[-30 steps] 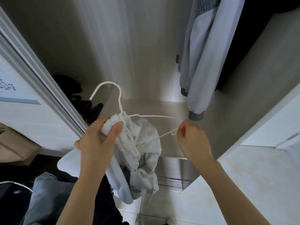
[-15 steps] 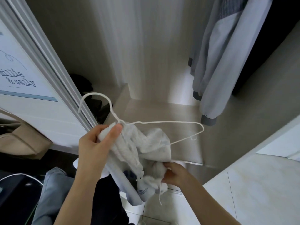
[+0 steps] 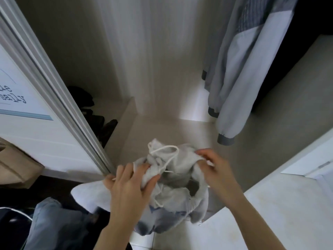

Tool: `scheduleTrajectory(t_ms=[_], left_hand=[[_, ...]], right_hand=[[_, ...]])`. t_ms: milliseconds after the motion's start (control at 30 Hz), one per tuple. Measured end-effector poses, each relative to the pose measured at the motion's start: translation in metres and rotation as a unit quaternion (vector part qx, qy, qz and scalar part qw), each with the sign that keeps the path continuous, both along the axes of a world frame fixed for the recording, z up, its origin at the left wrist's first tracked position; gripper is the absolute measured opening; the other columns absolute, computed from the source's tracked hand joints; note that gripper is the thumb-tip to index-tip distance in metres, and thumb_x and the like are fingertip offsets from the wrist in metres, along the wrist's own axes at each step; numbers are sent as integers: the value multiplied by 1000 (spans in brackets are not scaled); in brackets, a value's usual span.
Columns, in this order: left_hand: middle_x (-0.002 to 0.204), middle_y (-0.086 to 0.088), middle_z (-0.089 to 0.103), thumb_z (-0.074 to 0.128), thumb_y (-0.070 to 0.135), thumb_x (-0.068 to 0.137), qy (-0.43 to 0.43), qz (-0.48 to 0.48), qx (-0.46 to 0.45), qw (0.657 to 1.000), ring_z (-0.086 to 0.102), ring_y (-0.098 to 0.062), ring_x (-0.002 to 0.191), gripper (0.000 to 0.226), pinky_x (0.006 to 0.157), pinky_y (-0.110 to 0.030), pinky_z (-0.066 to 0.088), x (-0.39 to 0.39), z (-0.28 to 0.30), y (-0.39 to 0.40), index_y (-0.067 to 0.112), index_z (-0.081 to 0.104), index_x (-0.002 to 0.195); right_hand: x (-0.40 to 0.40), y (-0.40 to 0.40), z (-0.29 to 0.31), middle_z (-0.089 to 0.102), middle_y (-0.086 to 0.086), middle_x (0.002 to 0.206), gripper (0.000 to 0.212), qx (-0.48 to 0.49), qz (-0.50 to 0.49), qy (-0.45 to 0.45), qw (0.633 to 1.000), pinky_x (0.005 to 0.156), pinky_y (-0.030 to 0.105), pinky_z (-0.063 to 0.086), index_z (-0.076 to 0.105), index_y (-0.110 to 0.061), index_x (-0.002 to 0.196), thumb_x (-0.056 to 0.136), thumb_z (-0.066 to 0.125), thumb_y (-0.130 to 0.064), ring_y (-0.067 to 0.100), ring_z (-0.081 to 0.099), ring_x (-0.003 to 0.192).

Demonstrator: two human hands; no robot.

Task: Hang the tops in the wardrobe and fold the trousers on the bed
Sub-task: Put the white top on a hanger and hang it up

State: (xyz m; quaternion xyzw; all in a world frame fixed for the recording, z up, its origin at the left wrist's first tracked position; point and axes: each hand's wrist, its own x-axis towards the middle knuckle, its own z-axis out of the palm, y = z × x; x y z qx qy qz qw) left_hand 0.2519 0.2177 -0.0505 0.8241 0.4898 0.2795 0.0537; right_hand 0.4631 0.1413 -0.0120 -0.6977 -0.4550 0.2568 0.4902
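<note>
Both grips are closed on the crumpled pale grey drawstring hooded top (image 3: 173,177), bunched between them before the open wardrobe (image 3: 162,69): left hand (image 3: 129,184) clutching its near-left folds, right hand (image 3: 214,168) pinching its far-right edge.

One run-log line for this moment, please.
stage: preparing top | left hand: grips pale grey drawstring hoodie | right hand: pinches its edge | hanger: not visible | hung grey jacket: in wardrobe

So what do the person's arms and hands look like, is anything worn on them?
Both are bare. The left hand and right hand show no gloves, rings or watch, and both forearms are uncovered as far as the frame's lower edge, with no sleeve in view. No markings show on either.
</note>
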Motion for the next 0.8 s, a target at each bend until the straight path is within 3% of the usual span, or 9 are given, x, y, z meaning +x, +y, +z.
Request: scheduleTrajectory(t_ms=[100,200,267,367,433,500,600,700,800], left_hand=[[86,3,59,37,61,94,-42,-25,62,997,48,-23,83,39,79,-39,27,10,-10,-1,30,57,105],[88,2,59,36,64,93,-123,-11,63,990,45,-20,86,41,82,-41,28,2,-6,4,29,53,105],[89,1,59,40,62,92,-163,-8,57,985,45,-20,87,40,83,-45,31,4,-1,7,27,53,105],[86,0,56,43,59,92,-145,-23,83,986,42,-19,86,36,80,-47,34,9,-2,10,26,53,104],[86,1,56,44,60,91,-141,-15,86,986,43,-19,86,36,81,-47,34,6,-6,12,27,53,104],[87,1,57,45,60,90,-146,-9,79,986,43,-19,86,37,81,-49,35,2,-9,12,27,53,104],[87,2,57,43,61,91,-140,-12,72,987,43,-18,86,38,83,-44,32,-1,-10,10,27,54,104],[85,4,56,41,63,92,-140,-10,70,988,42,-16,85,39,85,-40,27,-1,-11,8,28,55,104],[86,6,57,41,64,91,-153,-13,65,986,42,-14,86,40,84,-46,33,-3,-11,8,29,55,105]], right_hand=[[-35,-13,6,59,-10,98,16,12,210,-129,969,75,16,48,66,-23,102,90,58,-16,4,58,88],[-1,-13,-6,50,-3,114,23,61,133,-258,955,86,19,46,61,-16,105,91,45,-7,8,55,99],[14,-10,-17,47,-1,121,28,43,94,-294,950,91,15,42,59,-14,109,87,49,2,10,53,105],[0,-7,-22,54,-7,123,39,20,112,-218,969,88,10,42,59,-15,114,81,52,6,5,57,106],[-12,-10,-19,57,-9,122,41,27,111,-103,988,87,11,45,60,-16,112,82,47,9,4,60,107],[-13,-10,-28,58,-6,120,42,6,31,17,999,82,17,50,58,-22,106,85,46,12,4,65,99],[2,-7,-49,57,1,125,33,-138,-63,18,988,73,13,49,59,-22,109,87,54,2,10,67,93],[13,-9,-58,61,2,115,21,-341,24,-115,933,81,22,43,64,-19,109,89,60,-25,21,62,106],[15,-17,-61,52,-7,108,24,-447,99,-248,854,91,36,34,56,-36,92,89,44,-57,24,45,117]])
